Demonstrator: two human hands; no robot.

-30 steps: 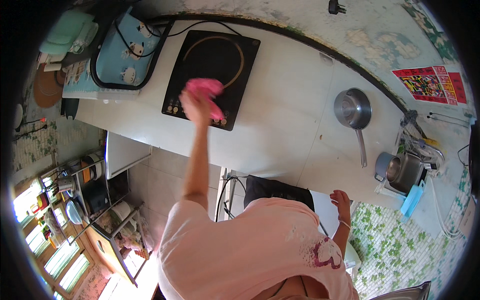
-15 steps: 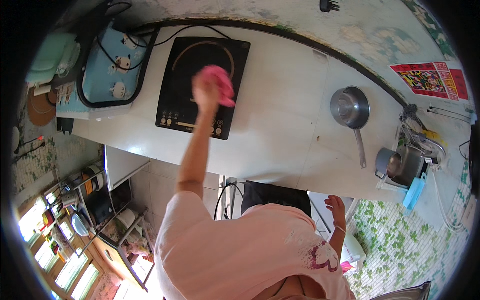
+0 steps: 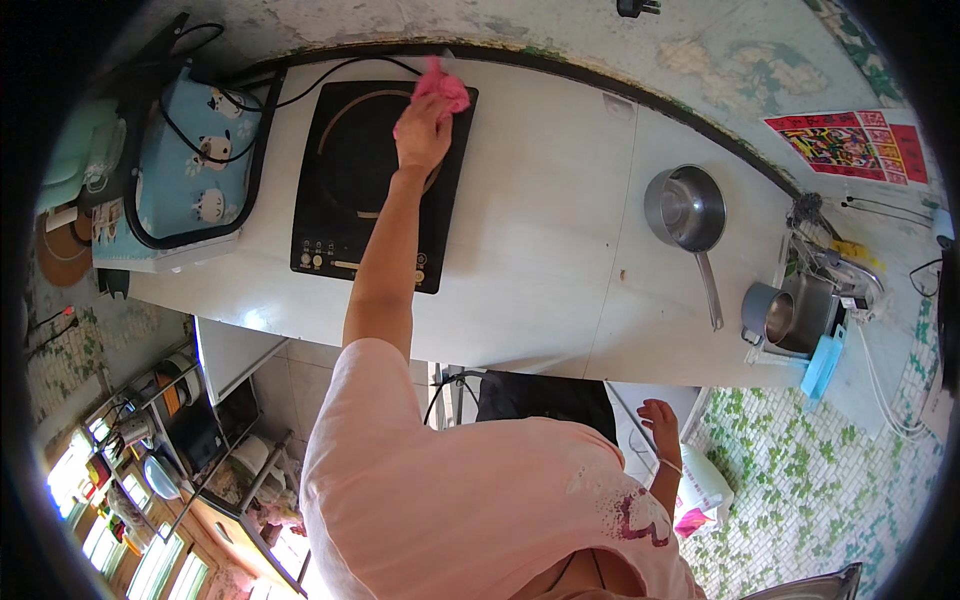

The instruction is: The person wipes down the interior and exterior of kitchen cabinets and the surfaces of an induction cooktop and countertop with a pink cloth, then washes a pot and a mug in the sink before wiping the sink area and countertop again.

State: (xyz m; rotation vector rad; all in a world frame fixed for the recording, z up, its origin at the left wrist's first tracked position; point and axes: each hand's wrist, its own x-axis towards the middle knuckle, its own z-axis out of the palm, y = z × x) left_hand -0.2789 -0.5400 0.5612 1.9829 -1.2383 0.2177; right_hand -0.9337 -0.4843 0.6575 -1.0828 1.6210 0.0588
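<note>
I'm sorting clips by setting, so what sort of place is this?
It looks like a kitchen, probably in a home: a black cooktop lies on the white counter, a metal saucepan stands farther right, and what appears to be a sink is at the right end.

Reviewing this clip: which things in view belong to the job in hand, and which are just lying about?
In use:
pink cloth, held in the left hand
black induction cooktop, beneath the left forearm

Lying about:
long-handled metal saucepan, on the white countertop
small blue-grey pot, far right
blue animal-print box, far left
</note>
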